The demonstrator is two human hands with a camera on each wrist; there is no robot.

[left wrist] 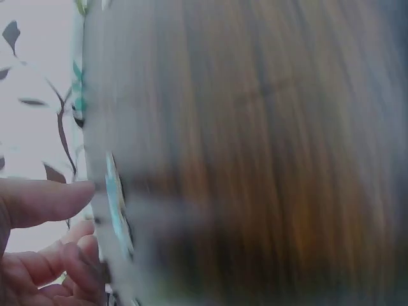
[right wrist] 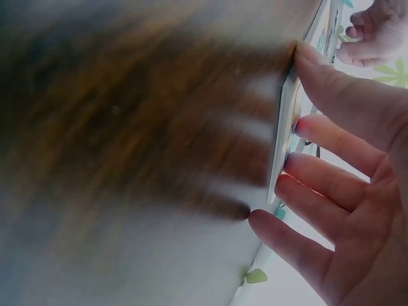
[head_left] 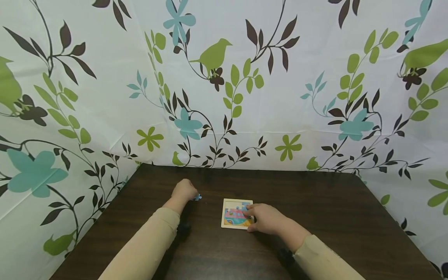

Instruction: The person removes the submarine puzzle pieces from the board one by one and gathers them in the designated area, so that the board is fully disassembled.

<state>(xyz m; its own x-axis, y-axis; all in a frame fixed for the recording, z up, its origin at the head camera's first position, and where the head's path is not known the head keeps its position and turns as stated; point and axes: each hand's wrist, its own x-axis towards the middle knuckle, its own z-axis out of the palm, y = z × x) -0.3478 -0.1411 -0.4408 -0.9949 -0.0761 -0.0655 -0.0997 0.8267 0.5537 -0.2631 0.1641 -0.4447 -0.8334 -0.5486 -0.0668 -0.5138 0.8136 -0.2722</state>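
Note:
A small square puzzle board [head_left: 237, 214] with a pale frame and a pink, blue and yellow picture lies on the dark table. Over its right side rests my right hand [head_left: 267, 221], thumb at the near right corner and fingertips on the picture. The right wrist view shows those fingers fairly straight and spread, the little finger [right wrist: 290, 245] reaching down beside the frame. To the left of the board, my left hand [head_left: 184, 191] is at a small blue puzzle piece [head_left: 197, 197], partly hidden by it. In the left wrist view a gap separates thumb and fingers beside the piece [left wrist: 116, 207].
The dark wooden table [head_left: 308, 198] stretches out around the board on all sides. Behind its far edge hangs a white cloth [head_left: 266, 147] printed with leaves, birds and flowers, which also runs along the left and right sides.

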